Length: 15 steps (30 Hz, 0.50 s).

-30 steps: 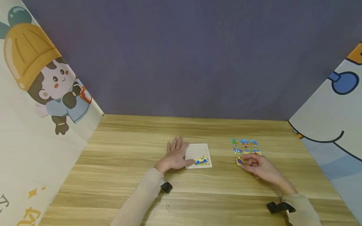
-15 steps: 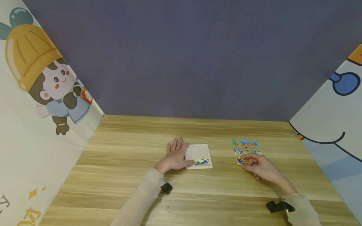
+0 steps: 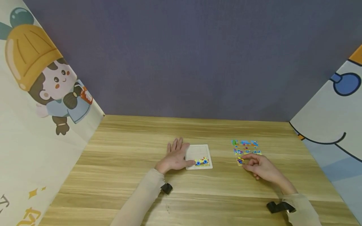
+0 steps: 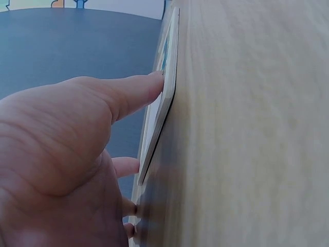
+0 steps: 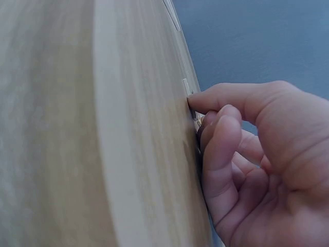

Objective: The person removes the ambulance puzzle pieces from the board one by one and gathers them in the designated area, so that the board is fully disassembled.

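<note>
My left hand (image 3: 175,157) lies with fingers spread over the left edge of a square puzzle board (image 3: 195,150). In the left wrist view the thumb (image 4: 139,91) reaches across the board's rim. Along the board's bottom sits a yellow and blue car picture (image 3: 201,161), its left end next to the thumb. To the right, my right hand (image 3: 261,168) pinches a small yellow and blue puzzle piece (image 3: 240,161) between thumb and index finger, down at the table. The right wrist view shows the thumb tip (image 5: 195,103) at the tabletop, the other fingers curled, and the piece mostly hidden.
Several colourful puzzle pieces (image 3: 244,143) lie in rows just beyond the right hand. The wood-grain table (image 3: 135,131) meets a dark blue-grey back wall (image 3: 181,62). Cartoon-printed panels (image 3: 45,78) stand at both sides.
The piece in my right hand has gone from slightly tilted to flatter on the table, shifting a little to the right. My left hand stays in place.
</note>
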Each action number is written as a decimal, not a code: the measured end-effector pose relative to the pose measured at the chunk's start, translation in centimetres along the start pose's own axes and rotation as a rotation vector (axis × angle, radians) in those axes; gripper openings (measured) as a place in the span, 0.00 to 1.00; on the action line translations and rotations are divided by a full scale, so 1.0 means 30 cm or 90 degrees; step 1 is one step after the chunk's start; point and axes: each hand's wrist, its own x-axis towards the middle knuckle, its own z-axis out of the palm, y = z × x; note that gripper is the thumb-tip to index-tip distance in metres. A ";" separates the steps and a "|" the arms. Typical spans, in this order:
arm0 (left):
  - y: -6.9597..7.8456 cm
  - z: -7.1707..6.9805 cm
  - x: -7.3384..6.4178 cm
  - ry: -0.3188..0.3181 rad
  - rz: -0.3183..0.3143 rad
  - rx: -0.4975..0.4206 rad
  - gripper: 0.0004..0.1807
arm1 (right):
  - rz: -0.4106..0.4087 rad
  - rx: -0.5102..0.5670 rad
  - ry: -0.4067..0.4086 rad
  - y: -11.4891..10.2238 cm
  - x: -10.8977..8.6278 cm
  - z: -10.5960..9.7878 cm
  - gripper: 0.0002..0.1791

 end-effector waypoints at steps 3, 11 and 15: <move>0.002 0.000 -0.001 -0.002 0.000 0.001 0.47 | -0.003 0.009 -0.004 0.005 -0.001 0.002 0.28; 0.004 0.000 -0.004 0.000 -0.001 0.005 0.47 | -0.016 0.021 -0.005 0.006 -0.005 0.001 0.27; 0.005 -0.002 -0.005 0.000 -0.002 0.003 0.47 | -0.017 0.030 -0.006 0.004 -0.008 -0.004 0.26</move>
